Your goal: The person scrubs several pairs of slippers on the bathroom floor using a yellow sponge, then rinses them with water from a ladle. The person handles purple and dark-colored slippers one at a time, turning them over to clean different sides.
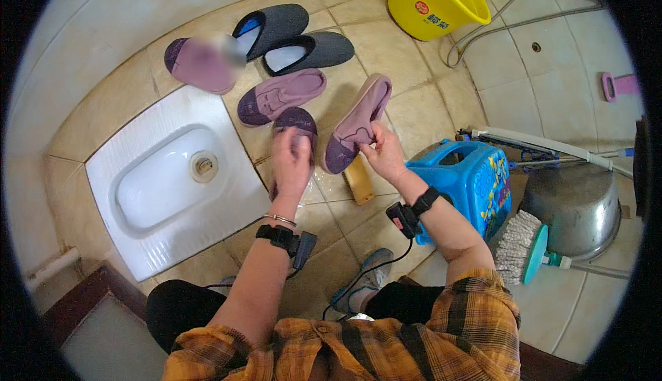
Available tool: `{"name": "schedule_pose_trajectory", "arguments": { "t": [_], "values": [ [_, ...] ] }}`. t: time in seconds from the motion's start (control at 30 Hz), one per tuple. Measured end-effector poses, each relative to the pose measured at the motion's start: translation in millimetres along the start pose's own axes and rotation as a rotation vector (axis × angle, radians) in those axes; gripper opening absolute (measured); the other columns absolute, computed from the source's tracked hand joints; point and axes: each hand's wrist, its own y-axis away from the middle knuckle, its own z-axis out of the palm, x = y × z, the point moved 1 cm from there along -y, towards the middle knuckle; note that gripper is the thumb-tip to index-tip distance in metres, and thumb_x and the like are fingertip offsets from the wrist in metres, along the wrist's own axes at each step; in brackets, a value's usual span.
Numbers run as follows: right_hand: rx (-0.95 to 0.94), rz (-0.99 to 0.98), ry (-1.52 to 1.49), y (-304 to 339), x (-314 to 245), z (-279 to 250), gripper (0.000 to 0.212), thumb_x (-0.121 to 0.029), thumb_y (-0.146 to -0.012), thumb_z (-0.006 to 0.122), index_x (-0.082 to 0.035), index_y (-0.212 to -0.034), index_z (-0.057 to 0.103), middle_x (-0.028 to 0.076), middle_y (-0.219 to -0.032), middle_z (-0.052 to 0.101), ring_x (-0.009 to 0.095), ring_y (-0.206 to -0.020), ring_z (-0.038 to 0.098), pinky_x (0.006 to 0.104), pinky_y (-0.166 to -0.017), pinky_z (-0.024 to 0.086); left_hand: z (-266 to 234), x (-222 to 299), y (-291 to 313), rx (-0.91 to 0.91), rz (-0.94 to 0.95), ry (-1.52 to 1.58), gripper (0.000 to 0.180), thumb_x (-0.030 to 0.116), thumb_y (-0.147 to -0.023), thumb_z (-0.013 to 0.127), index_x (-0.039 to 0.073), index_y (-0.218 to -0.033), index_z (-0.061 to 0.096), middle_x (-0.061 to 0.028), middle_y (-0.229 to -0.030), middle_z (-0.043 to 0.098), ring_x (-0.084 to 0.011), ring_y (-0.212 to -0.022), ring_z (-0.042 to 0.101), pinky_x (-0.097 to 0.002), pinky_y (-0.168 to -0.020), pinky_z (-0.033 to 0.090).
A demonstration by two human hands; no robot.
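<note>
My right hand (384,155) pinches the side of a lilac slipper (358,115) with a dark purple toe, lifted and tilted with its opening turned to the right. My left hand (293,164) is closed over another slipper with a dark purple toe (295,119); the hand hides most of it and its fingers are a little blurred. Just beyond, a matching lilac slipper (286,97) lies on the tiles. Farther left is one more lilac slipper (203,67), partly smeared. Under the right-hand slipper, a yellowish block-shaped thing (358,182) rests on the floor.
Two dark grey slippers (314,51) lie at the back. A white squat toilet (238,153) is set in the floor at left. A yellow bucket (420,12) stands at back right. Right of me are a blue plastic stool (452,181), a mop (520,246) and a metal basin (576,212).
</note>
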Motion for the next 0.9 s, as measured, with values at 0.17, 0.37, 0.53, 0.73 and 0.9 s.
{"name": "schedule_pose_trajectory", "arguments": {
  "t": [0.17,0.37,0.53,0.73,0.9],
  "values": [
    [-0.009,0.197,0.035,1,-36,32,0.026,-0.022,-0.081,0.073,-0.003,-0.091,0.058,0.018,-0.068,0.061,0.039,-0.066,0.063,0.0436,-0.061,0.049,-2,35,8,-0.392,-0.436,1.219,0.068,0.056,-0.1,0.035,0.005,-0.145,0.036,-0.009,-0.145,0.044,-0.0227,-0.133,0.043,-0.0387,-0.113,0.033],
    [0.143,0.271,-0.374,-19,-55,41,0.033,-0.028,-0.09,0.065,0.004,-0.086,0.06,0.013,-0.07,0.064,0.031,-0.061,0.063,0.0447,-0.054,0.049,-21,41,3,-0.416,-0.448,1.165,0.07,0.059,-0.099,0.033,0.01,-0.148,0.029,-0.0078,-0.149,0.039,-0.0231,-0.137,0.036,-0.0422,-0.114,0.029],
    [-0.069,0.917,-1.21,-6,-67,63,0.028,-0.022,-0.095,0.058,0.005,-0.09,0.062,0.008,-0.082,0.064,0.016,-0.072,0.061,0.0318,-0.058,0.053,-19,37,10,-0.39,-0.471,1.254,0.076,0.065,-0.096,0.03,0.008,-0.146,0.032,-0.0097,-0.146,0.043,-0.0254,-0.133,0.041,-0.0425,-0.112,0.032],
    [-0.293,-0.305,-0.073,27,-77,76,0.031,-0.011,-0.085,0.054,0.006,-0.111,0.058,0.018,-0.101,0.064,0.038,-0.101,0.06,0.0465,-0.094,0.047,-30,39,9,-0.316,-0.55,1.388,0.086,0.073,-0.09,0.028,0.007,-0.144,0.036,-0.0116,-0.142,0.047,-0.0276,-0.129,0.047,-0.0427,-0.109,0.038],
    [-0.743,-0.309,0.385,18,-57,99,0.044,-0.018,-0.087,0.05,-0.006,-0.129,0.055,0.018,-0.127,0.058,0.034,-0.118,0.055,0.0436,-0.103,0.041,-20,47,14,-0.408,-0.634,1.241,0.089,0.076,-0.088,0.025,0.007,-0.144,0.035,-0.0124,-0.142,0.046,-0.0286,-0.13,0.045,-0.045,-0.109,0.038]
  ]
}}
